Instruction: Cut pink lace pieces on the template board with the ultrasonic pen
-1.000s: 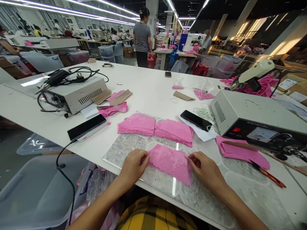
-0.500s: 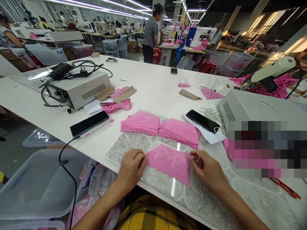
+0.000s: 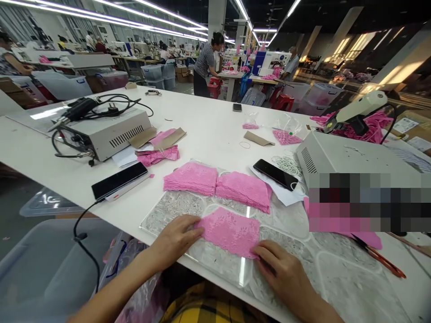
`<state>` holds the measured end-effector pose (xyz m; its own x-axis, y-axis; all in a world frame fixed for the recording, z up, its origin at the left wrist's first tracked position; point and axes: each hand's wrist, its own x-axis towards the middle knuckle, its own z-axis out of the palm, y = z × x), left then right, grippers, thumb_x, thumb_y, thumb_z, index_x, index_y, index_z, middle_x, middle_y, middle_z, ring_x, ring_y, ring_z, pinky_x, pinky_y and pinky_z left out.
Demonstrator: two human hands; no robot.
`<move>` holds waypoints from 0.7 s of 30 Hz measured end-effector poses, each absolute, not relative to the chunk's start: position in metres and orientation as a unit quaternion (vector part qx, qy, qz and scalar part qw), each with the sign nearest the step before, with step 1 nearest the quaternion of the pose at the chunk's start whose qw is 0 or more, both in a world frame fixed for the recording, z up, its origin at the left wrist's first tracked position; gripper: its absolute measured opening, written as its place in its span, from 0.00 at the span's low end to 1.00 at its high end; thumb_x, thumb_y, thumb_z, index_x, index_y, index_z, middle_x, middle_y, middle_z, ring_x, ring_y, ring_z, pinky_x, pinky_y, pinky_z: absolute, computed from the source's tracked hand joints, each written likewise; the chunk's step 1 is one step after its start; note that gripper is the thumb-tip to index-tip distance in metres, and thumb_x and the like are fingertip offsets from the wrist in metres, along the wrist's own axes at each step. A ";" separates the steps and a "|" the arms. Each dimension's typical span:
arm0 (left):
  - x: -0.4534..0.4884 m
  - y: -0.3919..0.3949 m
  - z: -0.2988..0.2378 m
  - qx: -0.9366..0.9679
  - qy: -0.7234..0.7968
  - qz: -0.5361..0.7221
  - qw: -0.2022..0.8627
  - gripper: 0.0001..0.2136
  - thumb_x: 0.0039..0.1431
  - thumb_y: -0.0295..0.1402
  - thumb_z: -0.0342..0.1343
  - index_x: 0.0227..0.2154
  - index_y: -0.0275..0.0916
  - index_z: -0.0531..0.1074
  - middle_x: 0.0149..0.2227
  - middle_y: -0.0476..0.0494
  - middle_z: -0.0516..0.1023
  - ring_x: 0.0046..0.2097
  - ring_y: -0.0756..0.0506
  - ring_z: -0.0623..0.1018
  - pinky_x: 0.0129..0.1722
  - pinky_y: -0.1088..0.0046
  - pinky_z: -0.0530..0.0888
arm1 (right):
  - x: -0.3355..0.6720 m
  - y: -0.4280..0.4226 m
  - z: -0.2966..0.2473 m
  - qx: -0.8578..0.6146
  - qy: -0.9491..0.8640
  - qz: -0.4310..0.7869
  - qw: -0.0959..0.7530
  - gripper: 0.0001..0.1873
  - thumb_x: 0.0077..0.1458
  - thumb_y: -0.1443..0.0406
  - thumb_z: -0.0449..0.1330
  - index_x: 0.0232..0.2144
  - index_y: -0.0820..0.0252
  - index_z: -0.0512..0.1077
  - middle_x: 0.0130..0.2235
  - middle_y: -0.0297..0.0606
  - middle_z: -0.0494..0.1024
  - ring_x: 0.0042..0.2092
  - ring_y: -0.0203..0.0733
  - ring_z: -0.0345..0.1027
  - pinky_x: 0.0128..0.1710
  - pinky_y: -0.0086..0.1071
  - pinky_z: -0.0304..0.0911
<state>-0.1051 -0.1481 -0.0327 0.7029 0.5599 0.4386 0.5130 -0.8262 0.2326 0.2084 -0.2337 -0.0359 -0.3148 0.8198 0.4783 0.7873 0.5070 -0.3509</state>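
A pink lace fabric piece (image 3: 230,231) lies flat on the grey marbled board (image 3: 178,204) in front of me. My left hand (image 3: 178,233) has its left edge between thumb and fingers. At its lower right corner, my right hand (image 3: 276,262) pinches the lace with the fingers closed. Just beyond it sit two stacks of the same pink lace, a left stack (image 3: 191,178) and a right stack (image 3: 244,190), side by side with their inner ends touching.
Phones lie to the left (image 3: 119,180) and right (image 3: 275,174). A grey box with a cabled tool (image 3: 117,134) stands left, another grey box (image 3: 353,152) right. Orange-handled scissors (image 3: 387,264) lie at right. A plastic bin (image 3: 43,255) is below the table's left edge. A person (image 3: 205,63) bends over behind.
My right hand has slid from the lace's upper right corner down to its lower right corner. My left hand stays at the left edge. The person behind has bent forward.
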 end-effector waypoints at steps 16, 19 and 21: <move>-0.112 0.007 0.043 0.874 0.384 0.278 0.105 0.09 0.65 0.25 0.50 0.33 0.36 0.74 0.37 0.44 0.77 0.39 0.47 0.77 0.40 0.72 0.74 | 0.183 -0.071 0.053 -0.541 -0.741 0.141 0.372 0.19 0.57 0.50 0.56 0.25 0.58 0.73 0.23 0.35 0.72 0.24 0.36 0.62 0.24 0.31 0.61; -0.136 0.024 0.045 0.859 0.412 0.293 0.080 0.08 0.67 0.27 0.50 0.37 0.34 0.74 0.44 0.41 0.76 0.45 0.45 0.76 0.46 0.65 0.74 | 0.160 -0.038 0.046 -0.500 -0.759 0.109 0.402 0.13 0.59 0.56 0.55 0.30 0.57 0.74 0.32 0.39 0.76 0.28 0.37 0.65 0.30 0.32 0.64; -0.150 0.021 0.036 0.862 0.417 0.279 0.073 0.08 0.67 0.28 0.50 0.35 0.35 0.74 0.44 0.41 0.76 0.47 0.44 0.76 0.48 0.64 0.73 | 0.145 -0.029 0.032 -0.467 -0.780 0.101 0.404 0.11 0.60 0.60 0.54 0.31 0.57 0.74 0.35 0.41 0.77 0.32 0.39 0.68 0.33 0.33 0.65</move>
